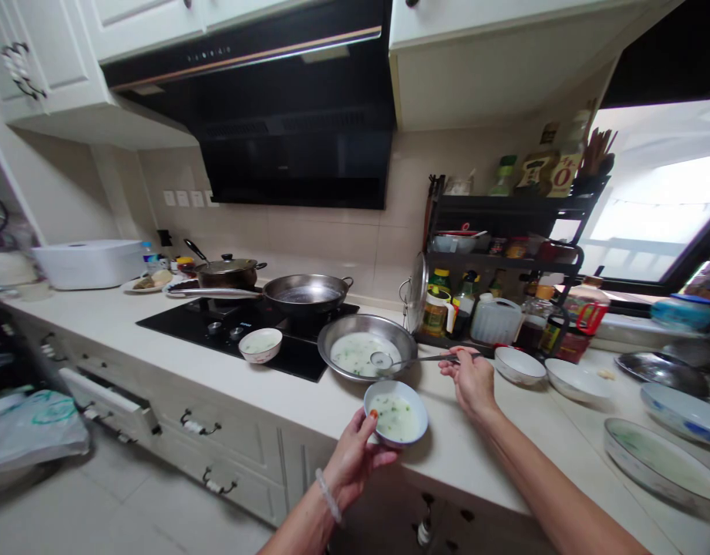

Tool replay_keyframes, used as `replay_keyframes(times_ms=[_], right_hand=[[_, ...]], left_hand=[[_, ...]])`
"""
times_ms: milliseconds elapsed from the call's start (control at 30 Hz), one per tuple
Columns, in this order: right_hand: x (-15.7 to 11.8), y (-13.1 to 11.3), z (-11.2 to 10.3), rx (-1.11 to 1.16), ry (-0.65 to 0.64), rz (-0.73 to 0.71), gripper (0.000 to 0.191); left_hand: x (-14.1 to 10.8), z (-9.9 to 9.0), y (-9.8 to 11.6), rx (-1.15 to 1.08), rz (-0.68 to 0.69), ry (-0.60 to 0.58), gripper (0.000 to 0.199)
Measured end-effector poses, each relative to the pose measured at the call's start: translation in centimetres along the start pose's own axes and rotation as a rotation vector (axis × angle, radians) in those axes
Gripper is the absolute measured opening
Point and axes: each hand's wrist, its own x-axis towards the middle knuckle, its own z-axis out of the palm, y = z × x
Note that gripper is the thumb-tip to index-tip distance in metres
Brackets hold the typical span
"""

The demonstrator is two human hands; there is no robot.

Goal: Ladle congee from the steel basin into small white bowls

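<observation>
With our left hand (355, 455) we are holding a bowl (422, 416) of pale soup (392, 418), the thumb lying at its rim, just in front of the basin (360, 324). With our right hand (471, 379) we are gripping a ladle (421, 359) by its handle, and its scoop is sitting at the green-flecked soup inside the basin. The basin is standing at the right edge of the stove (302, 351), where a pan (305, 294) is resting. Two white bowls (519, 366) are standing on the counter (464, 455) beyond our right hand.
</observation>
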Motion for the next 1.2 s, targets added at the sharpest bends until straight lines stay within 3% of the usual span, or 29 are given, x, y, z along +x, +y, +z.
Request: replay_keyframes(times_ms=[367,600,833,967,1200], right_hand=[[-2.8,-5.3,-2.4,-0.019,-0.081,-0.013,0.021],[-6.7,-5.5,-5.6,-0.237,-0.294,-0.160,0.030],[-9.8,-6.9,-6.4,-0.292,-0.434,-0.308,0.023],[-9.7,-6.6,-6.6,-0.309,-0.374,-0.280,0.025],[-6.9,-5.8,-6.8,-0.090,-0.060,-0.027,0.024]], left_hand=[[0.3,-0.5,-0.4,-0.005,0.012,0.002,0.049],[0.3,-0.4,-0.4,-0.006,0.010,-0.007,0.049],[0.3,-0.4,-0.3,-0.003,0.015,0.020,0.046],[0.2,-0.3,-0.2,-0.006,0.014,0.023,0.044],[0.3,-0.5,-0.3,-0.004,0.012,0.006,0.044]])
